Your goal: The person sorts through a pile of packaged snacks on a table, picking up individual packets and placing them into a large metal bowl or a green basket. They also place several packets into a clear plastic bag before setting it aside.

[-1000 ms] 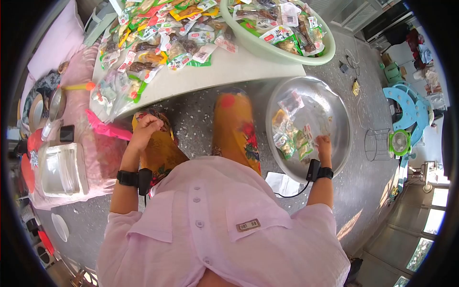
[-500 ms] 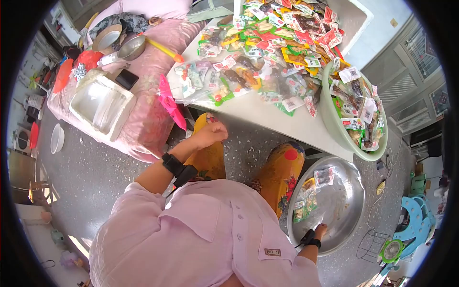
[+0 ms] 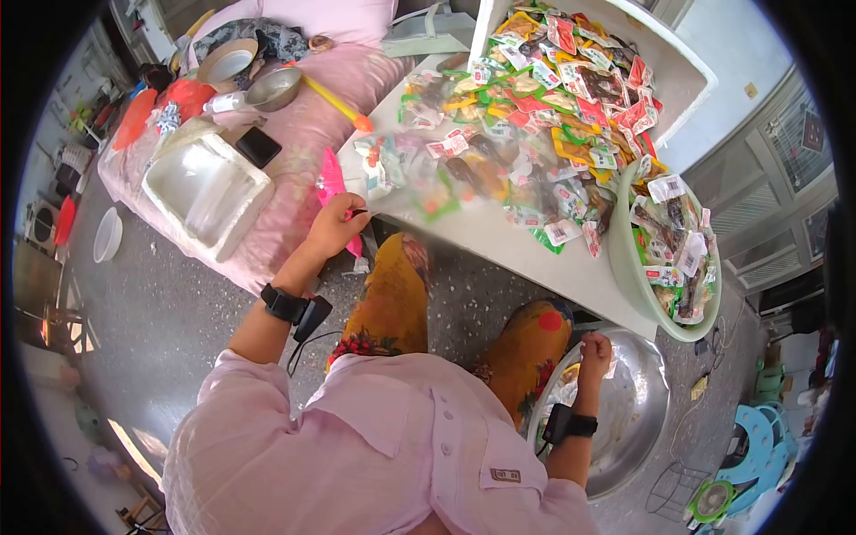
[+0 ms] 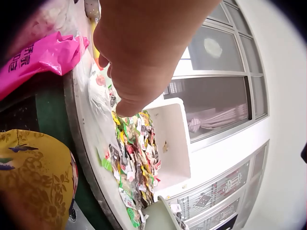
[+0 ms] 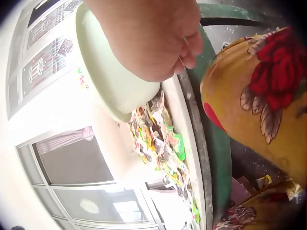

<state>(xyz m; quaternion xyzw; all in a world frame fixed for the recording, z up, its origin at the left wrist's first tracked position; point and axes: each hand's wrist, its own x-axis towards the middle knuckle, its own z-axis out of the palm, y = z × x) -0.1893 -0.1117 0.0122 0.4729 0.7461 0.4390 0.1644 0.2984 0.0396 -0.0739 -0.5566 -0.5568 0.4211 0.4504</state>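
Clear bag of snack packets (image 3: 419, 176). Position?
– Just ahead of the left hand (image 3: 334, 225), on the near edge of the white table (image 3: 499, 234). Blurred in the head view.
Left hand, state?
– Fingers curled, pinching the bag's near corner. Pink packet (image 3: 330, 183) touching the knuckles.
Right hand (image 3: 595, 354)?
– Raised above the steel basin (image 3: 637, 419), fingers curled in. Contents of the grip: cannot tell.
Surface beyond the left hand?
– Loose snack packets (image 3: 553, 80), heaped across the table. Green basin (image 3: 617, 234), filled with packets, at the table end above the right hand.
Room?
– Speckled floor (image 3: 169, 312) under both hands. Pink bedding (image 3: 294, 116) to the left of the left hand, bearing a white foam box (image 3: 209, 192). Tall windows in both wrist views.
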